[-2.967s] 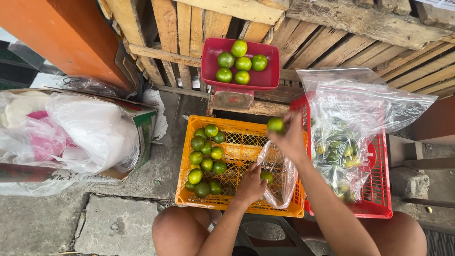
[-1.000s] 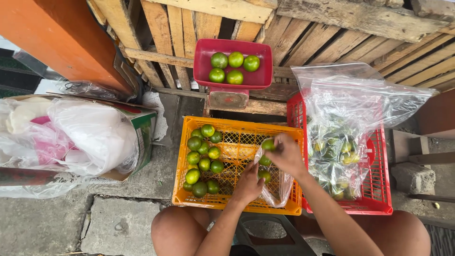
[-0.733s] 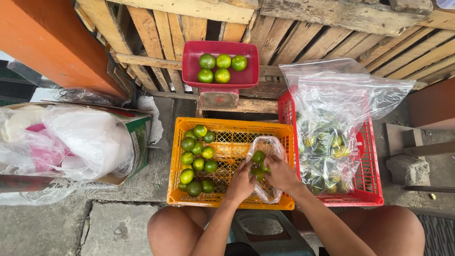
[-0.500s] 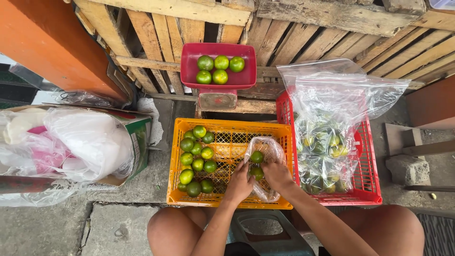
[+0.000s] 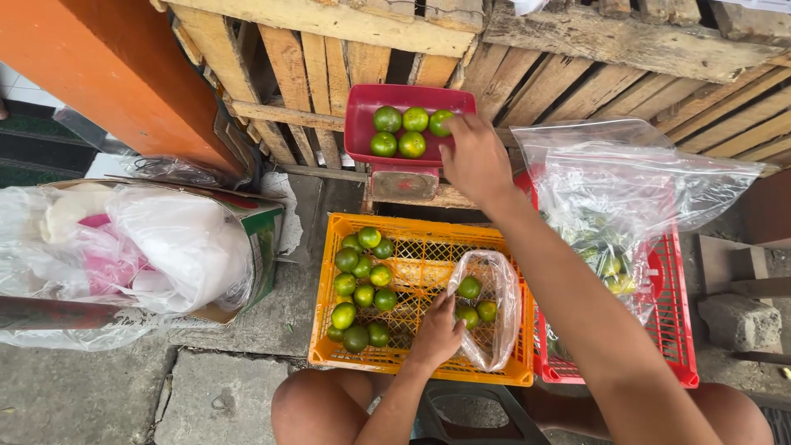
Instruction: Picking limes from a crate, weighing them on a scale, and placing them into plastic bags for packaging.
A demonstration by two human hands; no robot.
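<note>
My right hand (image 5: 475, 156) reaches up to the red scale pan (image 5: 359, 124), fingers closing on a green lime (image 5: 441, 122) at its right side; several more limes lie in the pan. My left hand (image 5: 437, 331) holds open the edge of a small clear plastic bag (image 5: 498, 317) resting in the orange crate (image 5: 412, 368). The bag contains 3 limes. A heap of green limes (image 5: 360, 288) fills the crate's left side.
A red crate (image 5: 674, 330) on the right holds a large clear bag (image 5: 626, 198) of limes. Wooden pallets (image 5: 346, 49) stand behind the scale. A cardboard box with white plastic bags (image 5: 156, 247) sits at left. My bare knees are at the bottom edge.
My right hand dropped a lime into the small bag, then rose from the bag to the red scale pan. My left hand has stayed on the bag's edge.
</note>
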